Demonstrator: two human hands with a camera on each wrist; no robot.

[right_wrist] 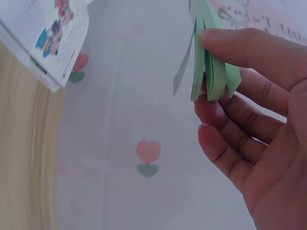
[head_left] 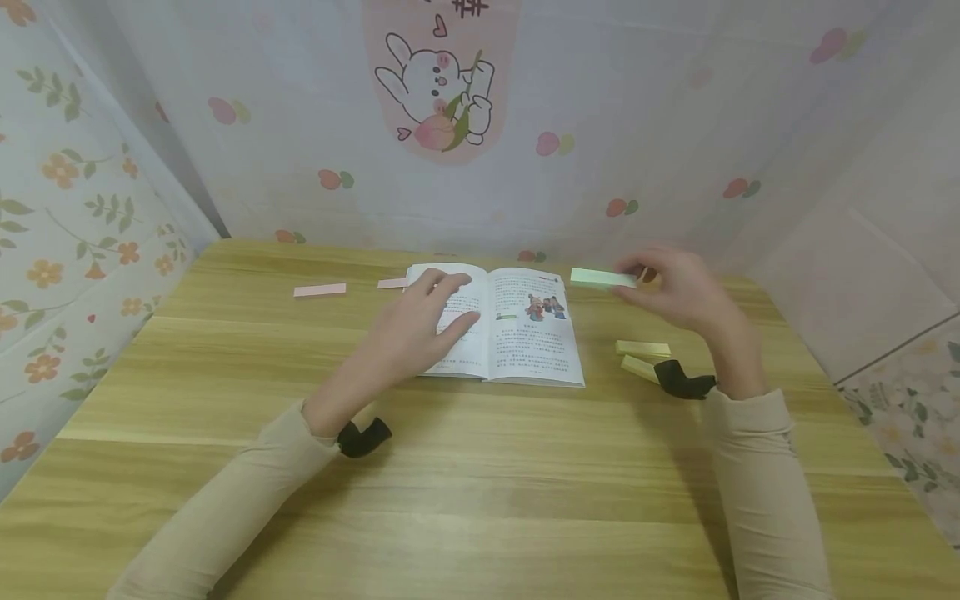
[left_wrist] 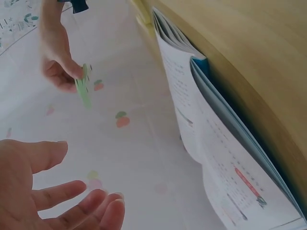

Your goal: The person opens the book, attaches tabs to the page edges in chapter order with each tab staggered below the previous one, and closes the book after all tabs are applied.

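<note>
An open book [head_left: 525,350] with printed text and a coloured picture lies at the middle of the table. My left hand [head_left: 412,325] is over its left page with thumb and fingers spread. In the left wrist view that hand [left_wrist: 62,191] holds nothing and appears apart from the pages. To the right of the book, my right hand [head_left: 678,292] pinches a pad of green sticky notes [head_left: 596,277] by one end, raised off the table. In the right wrist view, the thumb presses the green sticky notes [right_wrist: 216,76] against the fingers, and some layers fan apart.
A pink strip [head_left: 320,290] lies left of the book, and another pink strip [head_left: 392,283] sits by its left edge. Two yellow strip pads [head_left: 642,348] lie below my right hand, one partly covered by a black wrist strap [head_left: 682,381]. A printed curtain [head_left: 300,125] hangs behind the table.
</note>
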